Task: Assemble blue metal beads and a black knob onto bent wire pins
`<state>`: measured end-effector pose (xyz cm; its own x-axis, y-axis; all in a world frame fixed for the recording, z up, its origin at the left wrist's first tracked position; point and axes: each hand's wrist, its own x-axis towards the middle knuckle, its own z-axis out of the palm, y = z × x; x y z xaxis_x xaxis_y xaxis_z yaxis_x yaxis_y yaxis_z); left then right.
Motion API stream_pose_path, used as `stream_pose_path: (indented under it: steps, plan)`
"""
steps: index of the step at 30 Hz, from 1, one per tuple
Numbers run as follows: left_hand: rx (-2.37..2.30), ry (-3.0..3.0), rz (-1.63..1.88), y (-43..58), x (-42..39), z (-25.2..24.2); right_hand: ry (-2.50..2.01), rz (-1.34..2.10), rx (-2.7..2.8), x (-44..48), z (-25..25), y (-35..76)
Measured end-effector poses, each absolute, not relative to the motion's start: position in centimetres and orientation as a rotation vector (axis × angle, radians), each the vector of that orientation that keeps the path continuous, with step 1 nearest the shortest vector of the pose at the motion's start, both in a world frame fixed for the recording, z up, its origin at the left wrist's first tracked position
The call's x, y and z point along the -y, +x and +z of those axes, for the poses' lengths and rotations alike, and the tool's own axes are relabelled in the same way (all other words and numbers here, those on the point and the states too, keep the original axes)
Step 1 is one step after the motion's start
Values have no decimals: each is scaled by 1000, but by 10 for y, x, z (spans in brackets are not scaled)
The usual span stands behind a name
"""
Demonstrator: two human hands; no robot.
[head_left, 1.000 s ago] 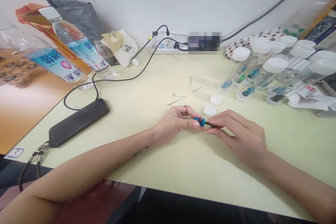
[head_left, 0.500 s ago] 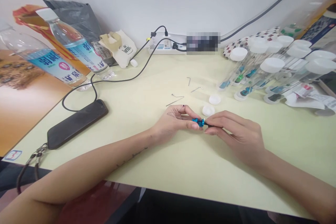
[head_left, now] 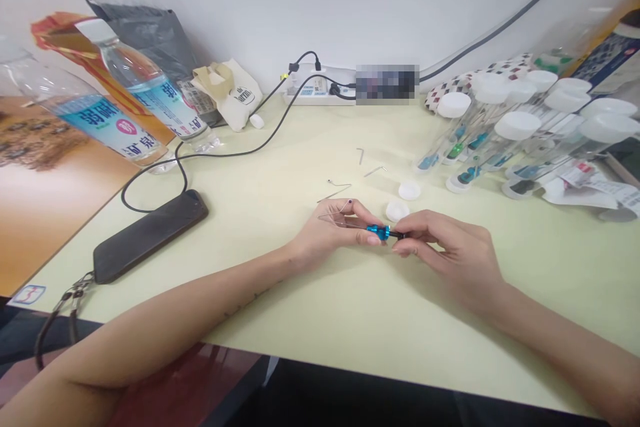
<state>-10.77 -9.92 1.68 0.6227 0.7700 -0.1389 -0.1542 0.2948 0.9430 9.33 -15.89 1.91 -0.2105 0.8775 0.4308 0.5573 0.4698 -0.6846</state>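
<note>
**Two hands pinch a small blue-and-black metal piece point(head_left: 379, 232) above the pale yellow desk point(head_left: 350, 327).**
The left hand point(head_left: 327, 235) grasps its blue end, with a thin wire point(head_left: 333, 217) running out past the fingers; the right hand point(head_left: 450, 257) pinches the black tip. White caps point(head_left: 397, 211) sit just beyond at twelve o'clock, clear capped tubes point(head_left: 493, 157) at two o'clock.

Counted: 2 plastic water bottles point(head_left: 105, 123), 1 phone point(head_left: 150, 237), 1 power strip point(head_left: 310, 95), 3 pcs bent metal wire point(head_left: 360, 155), 2 flat white caps point(head_left: 397, 210), 1 blue-handled tool point(head_left: 379, 232). Clear tubes w/ white lids point(head_left: 493, 147): approx. 9, exact no. is hard to tell bc they overlap.
</note>
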Motion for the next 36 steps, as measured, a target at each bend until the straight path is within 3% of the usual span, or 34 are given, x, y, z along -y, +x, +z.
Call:
stream_pose_path:
  steps: [6, 21, 36]
  plan:
    - [-657, 1156, 704, -108, 99, 17, -1269, 893, 1646, 160, 19, 91]
    - [-670, 1028, 795, -105, 99, 11, -1179, 482, 1803, 159, 16, 90]
    - [-706, 1027, 794, -105, 100, 10, -1201, 865, 1582, 156, 14, 90]
